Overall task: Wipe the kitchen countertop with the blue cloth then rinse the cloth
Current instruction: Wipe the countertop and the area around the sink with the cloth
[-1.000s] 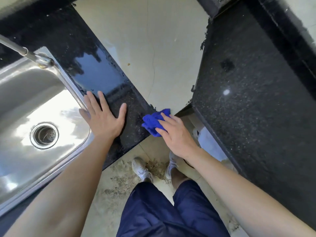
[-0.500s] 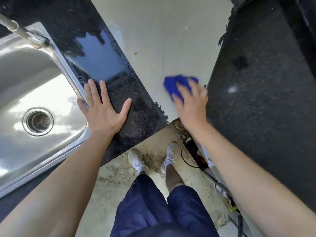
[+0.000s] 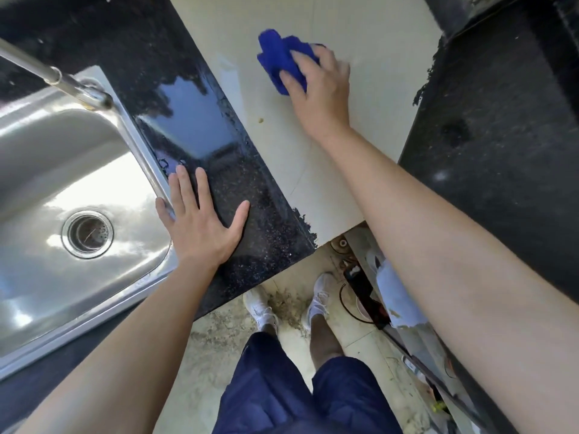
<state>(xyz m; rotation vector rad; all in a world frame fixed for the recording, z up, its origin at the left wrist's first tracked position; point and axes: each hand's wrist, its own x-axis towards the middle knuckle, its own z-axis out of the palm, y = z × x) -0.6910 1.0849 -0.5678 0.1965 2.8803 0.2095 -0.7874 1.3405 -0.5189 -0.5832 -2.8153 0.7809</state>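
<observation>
The blue cloth [image 3: 277,59] is bunched up on the cream middle section of the countertop [image 3: 376,98], far from me. My right hand [image 3: 319,92] lies over its near side, fingers curled onto it, and grips it against the surface. Part of the cloth is hidden under those fingers. My left hand [image 3: 200,227] rests flat with spread fingers on the black granite strip [image 3: 200,126] beside the sink [image 3: 47,170]; its little finger touches the sink rim.
The steel sink has a drain [image 3: 87,233] and a faucet pipe [image 3: 53,75] at its far corner. A small brown crumb [image 3: 260,120] lies on the cream surface. More black granite [image 3: 501,136] runs along the right. Below, dirty floor [image 3: 219,333], my shoes, and clutter [image 3: 360,286].
My right hand has carried the cloth from the near corner of the black strip out across the cream surface, away from me. My left hand has stayed flat on the granite.
</observation>
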